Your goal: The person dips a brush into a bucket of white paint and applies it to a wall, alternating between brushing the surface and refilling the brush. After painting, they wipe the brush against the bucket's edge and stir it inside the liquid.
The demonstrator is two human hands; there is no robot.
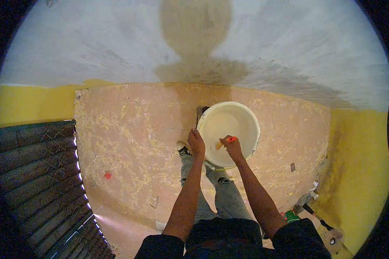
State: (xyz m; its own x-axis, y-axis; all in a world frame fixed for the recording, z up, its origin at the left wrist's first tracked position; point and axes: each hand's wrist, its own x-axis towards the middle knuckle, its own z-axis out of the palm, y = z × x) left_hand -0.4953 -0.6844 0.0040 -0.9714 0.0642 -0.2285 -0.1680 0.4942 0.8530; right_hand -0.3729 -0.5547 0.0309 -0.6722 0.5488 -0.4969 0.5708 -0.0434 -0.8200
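Note:
A large round cream bucket (256, 146) hangs or stands in front of my legs, with pale liquid or a pale bottom inside. My left hand (196, 143) is closed on the bucket's left rim. Over the bucket's opening, my right hand (232, 148) grips a small brush (232, 139) with an orange-red handle; its light bristles point left and down. Whether the bristles touch the bucket's contents cannot be made out.
A pale wall (116, 47) with a shadow on it rises ahead. Yellow walls stand at both sides, and a dark slatted shutter (39, 159) at left. Tools and a green container (291, 216) lie at lower right. Stains and a red scrap (107, 175) mark the floor.

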